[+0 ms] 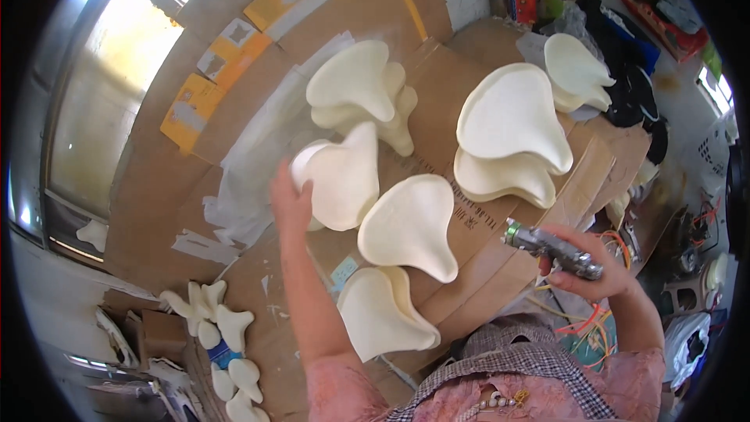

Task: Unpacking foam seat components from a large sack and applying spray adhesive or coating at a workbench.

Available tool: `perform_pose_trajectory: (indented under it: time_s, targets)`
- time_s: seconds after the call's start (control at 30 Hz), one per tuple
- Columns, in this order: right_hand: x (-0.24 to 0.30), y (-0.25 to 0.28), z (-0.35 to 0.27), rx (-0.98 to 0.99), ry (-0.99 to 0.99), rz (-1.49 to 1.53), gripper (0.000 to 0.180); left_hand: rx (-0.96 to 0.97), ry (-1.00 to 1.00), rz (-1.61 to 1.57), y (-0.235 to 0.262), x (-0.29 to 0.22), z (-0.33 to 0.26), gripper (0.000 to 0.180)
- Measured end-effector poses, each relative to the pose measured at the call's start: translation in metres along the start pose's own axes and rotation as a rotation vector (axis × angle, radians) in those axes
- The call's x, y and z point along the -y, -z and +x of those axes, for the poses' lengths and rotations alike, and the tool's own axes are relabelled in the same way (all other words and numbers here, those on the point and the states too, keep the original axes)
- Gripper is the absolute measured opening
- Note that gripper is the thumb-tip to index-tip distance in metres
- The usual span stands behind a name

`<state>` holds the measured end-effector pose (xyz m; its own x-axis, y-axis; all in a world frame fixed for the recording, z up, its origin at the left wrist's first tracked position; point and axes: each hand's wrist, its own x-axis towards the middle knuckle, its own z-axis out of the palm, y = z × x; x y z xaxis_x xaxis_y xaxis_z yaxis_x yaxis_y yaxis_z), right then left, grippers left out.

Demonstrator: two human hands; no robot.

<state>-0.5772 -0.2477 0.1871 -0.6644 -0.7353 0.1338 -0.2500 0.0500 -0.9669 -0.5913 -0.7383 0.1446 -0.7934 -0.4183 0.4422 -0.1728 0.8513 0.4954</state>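
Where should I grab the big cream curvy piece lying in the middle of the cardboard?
Probably by its narrow end. The cream saddle-shaped piece tapers toward its lower right tip, which is thin enough to pinch. Come from the right, where the cardboard beside it is bare; other pieces crowd its left.

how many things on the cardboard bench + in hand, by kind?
Cream saddle-shaped foam pads on the cardboard: about 8 distinct groups, stacks hide some, first at
Pad held by left hand: 1
Metal spray gun in right hand: 1
Total: about 10
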Motion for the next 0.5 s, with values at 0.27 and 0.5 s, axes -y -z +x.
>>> perform_pose_trajectory:
  time_s: [0.27,0.5]
  targets:
    - [0.044,-0.035,-0.018,-0.084,0.107,0.256,0.063,-0.358,0.343,-0.411,0.043,0.048,-0.150,0.060]
    - [0.073,-0.071,-0.037,0.239,0.110,0.025,0.057,-0.477,0.525,-0.837,0.086,0.078,-0.195,0.054]
